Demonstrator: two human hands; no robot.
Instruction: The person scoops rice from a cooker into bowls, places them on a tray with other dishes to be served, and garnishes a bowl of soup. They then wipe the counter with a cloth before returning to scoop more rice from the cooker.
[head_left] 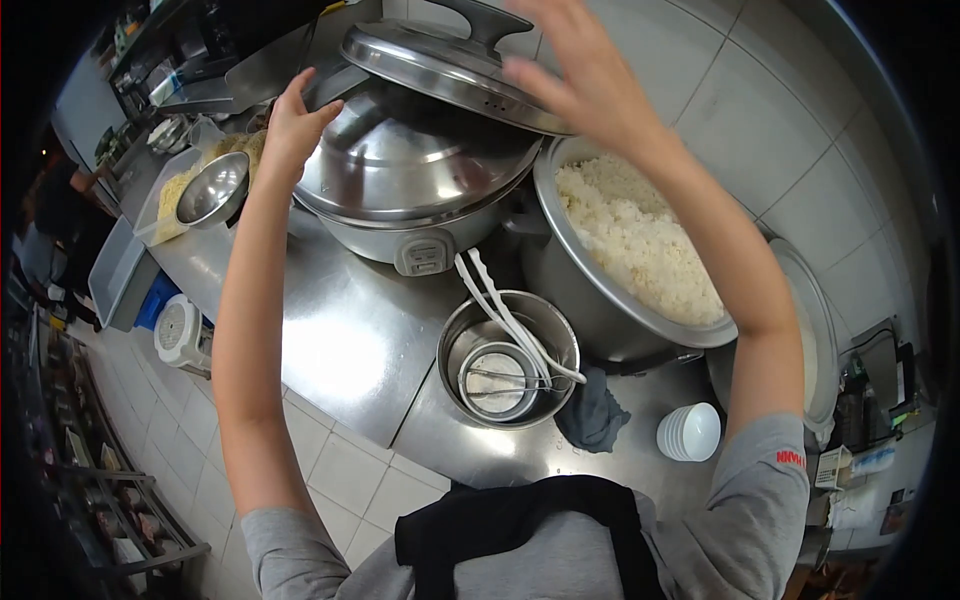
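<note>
My left hand is open, thumb and fingers apart, at the left side of a rice cooker. A domed steel lid covers the cooker. On top of it lies a second steel lid, tilted, with a dark handle. My right hand, a little blurred, has its fingers stretched out beside that upper lid and grips nothing. Under my right forearm stands a large pot without a lid, full of cooked white rice.
A steel pot near me holds white tongs and a smaller container. A dark cloth and stacked white bowls lie to its right. At left are a steel bowl and a tub of noodles. Another person stands far left.
</note>
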